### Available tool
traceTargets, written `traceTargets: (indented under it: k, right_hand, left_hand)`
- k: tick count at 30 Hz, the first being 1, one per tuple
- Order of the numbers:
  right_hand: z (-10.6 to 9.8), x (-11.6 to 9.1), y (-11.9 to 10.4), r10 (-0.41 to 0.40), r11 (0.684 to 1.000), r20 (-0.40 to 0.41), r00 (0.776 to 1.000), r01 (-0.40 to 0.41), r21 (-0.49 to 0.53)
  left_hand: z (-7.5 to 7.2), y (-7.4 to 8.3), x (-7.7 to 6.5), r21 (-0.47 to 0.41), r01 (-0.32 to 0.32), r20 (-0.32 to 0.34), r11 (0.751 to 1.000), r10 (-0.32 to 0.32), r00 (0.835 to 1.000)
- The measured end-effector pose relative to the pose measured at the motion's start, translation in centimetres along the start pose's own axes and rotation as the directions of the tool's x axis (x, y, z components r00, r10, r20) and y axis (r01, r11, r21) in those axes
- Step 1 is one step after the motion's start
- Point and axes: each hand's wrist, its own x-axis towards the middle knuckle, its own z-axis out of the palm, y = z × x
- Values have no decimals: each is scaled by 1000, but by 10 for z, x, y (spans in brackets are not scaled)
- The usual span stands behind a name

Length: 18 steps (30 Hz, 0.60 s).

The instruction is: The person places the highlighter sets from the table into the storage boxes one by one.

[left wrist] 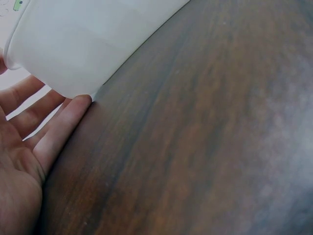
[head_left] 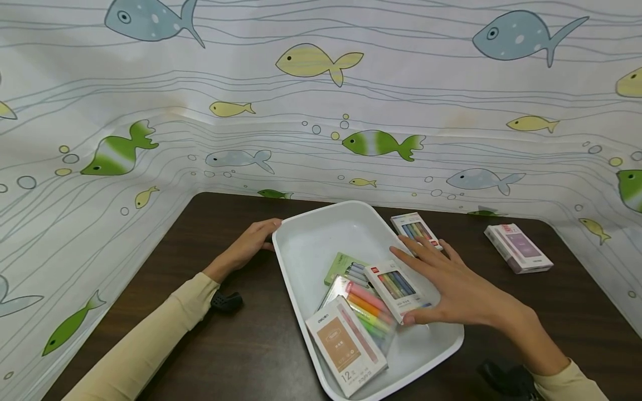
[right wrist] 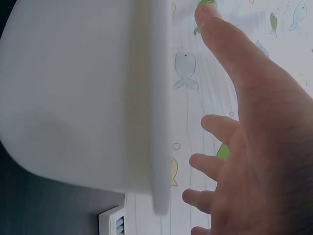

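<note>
My left hand (head_left: 253, 239) touches the far left corner of a white plastic tray (head_left: 311, 236). In the left wrist view, its fingers (left wrist: 68, 122) reach fairly straight to the tray's rim and lower edge. My right hand (head_left: 456, 287) spreads over the tray's right side, holding nothing. Its thumb lies close to a white box with coloured sticks in its window (head_left: 396, 287). Beside that box in the tray lie a clear pack of thick coloured markers (head_left: 368, 312), a green pack of pens (head_left: 346, 264) and a white-and-tan carton (head_left: 343, 345), leaning at the near left.
Right behind the tray, another white box with coloured sticks (head_left: 408, 223) lies partly behind my right fingers. A white-and-purple box (head_left: 521, 249) rests farther right on the dark wooden table (head_left: 241, 345). A fish-patterned sheet (head_left: 301, 106) rises behind the table.
</note>
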Motion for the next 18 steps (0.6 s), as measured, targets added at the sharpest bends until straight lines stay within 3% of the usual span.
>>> traceTargets:
  k: [18]
  right_hand:
    - [2,-1,24,93,995,-5,996,-93,39]
  left_hand:
    - [-1,0,0,3,7,4,1000,-7,1000]
